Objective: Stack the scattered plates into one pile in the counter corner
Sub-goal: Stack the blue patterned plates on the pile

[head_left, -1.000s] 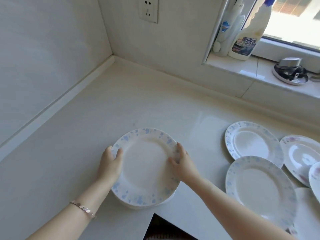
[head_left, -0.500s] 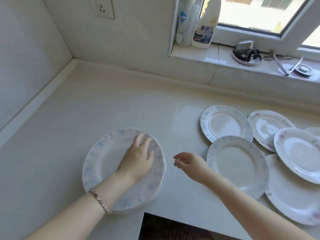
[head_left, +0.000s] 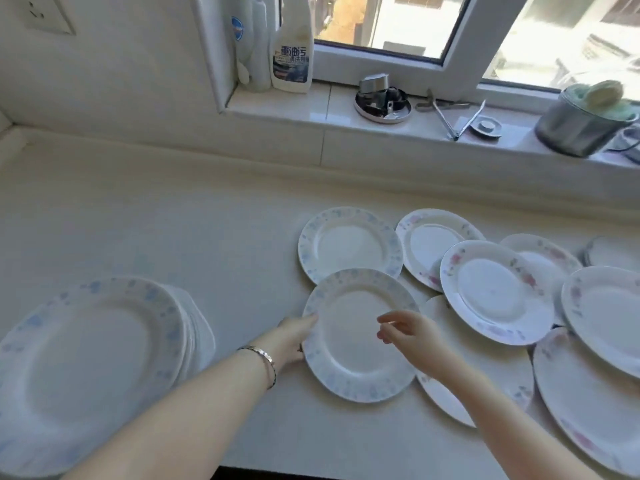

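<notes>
A pile of blue-flowered plates (head_left: 93,368) stands at the near left of the counter. Right of it lie several scattered plates. The nearest is a blue-rimmed plate (head_left: 360,362), which overlaps a second blue-rimmed plate (head_left: 349,244) behind it. My left hand (head_left: 294,337) is at the near plate's left rim, fingers tucked under the edge and thumb on the rim. My right hand (head_left: 412,334) hovers over the same plate with loosely bent fingers, holding nothing. Pink-flowered plates (head_left: 495,292) overlap one another further right.
The counter (head_left: 173,237) runs back to the wall corner at far left. On the window sill (head_left: 311,112) stand spray bottles (head_left: 292,46), a metal dish (head_left: 382,103), tongs (head_left: 450,116) and a steel pot (head_left: 581,123). The counter's front edge is close below my arms.
Both hands left the pile and moved right to the nearest blue-rimmed plate. The view swung right, so the pile now sits at the left edge.
</notes>
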### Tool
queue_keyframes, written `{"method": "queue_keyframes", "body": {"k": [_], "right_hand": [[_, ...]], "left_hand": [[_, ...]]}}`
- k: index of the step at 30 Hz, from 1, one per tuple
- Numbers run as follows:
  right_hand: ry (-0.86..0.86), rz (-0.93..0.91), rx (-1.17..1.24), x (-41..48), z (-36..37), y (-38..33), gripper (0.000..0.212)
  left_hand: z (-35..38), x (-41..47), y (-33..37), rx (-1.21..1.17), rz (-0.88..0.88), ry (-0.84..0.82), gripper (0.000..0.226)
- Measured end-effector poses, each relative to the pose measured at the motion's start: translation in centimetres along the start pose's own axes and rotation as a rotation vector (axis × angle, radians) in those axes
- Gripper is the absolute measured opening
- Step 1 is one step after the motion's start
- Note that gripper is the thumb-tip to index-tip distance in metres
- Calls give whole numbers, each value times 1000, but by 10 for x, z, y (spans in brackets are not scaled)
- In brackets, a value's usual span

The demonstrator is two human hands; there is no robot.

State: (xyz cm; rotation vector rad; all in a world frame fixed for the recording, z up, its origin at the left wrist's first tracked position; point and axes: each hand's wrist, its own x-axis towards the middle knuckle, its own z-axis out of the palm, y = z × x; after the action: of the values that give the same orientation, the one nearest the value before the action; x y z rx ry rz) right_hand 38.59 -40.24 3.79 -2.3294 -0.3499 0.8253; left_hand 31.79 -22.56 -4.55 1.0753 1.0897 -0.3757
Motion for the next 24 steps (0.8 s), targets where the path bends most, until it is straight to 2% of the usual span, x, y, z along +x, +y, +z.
{"method": "queue_keyframes", "body": {"k": [2,6,9,12,14,17,19,22,24], "right_hand": [[-10,19,28,3,-18,16,12],[23,42,62,13,-40,42,12],[51,80,141,26,-51,54,18],[132,160,221,52,-55,64,21],[118,221,282,73,-50,63,27],[-11,335,433,104,-33,48,32],[-36,393,572,122,-20,37,22],[3,505,920,146,-7,28,48],[58,561,996,153,-4,26,52]], "left_hand": [[10,12,-8,-35,38,87,39],[18,14,-16,38,172,307,34],[22,-7,-6,22,307,424,24],[16,-29,9,-38,416,549,25],[5,-39,19,-126,459,595,29],[-17,-45,35,-278,464,659,30],[-28,-47,45,-349,460,719,30],[-38,-50,52,-426,475,778,30],[-45,-48,52,-458,474,808,29]]}}
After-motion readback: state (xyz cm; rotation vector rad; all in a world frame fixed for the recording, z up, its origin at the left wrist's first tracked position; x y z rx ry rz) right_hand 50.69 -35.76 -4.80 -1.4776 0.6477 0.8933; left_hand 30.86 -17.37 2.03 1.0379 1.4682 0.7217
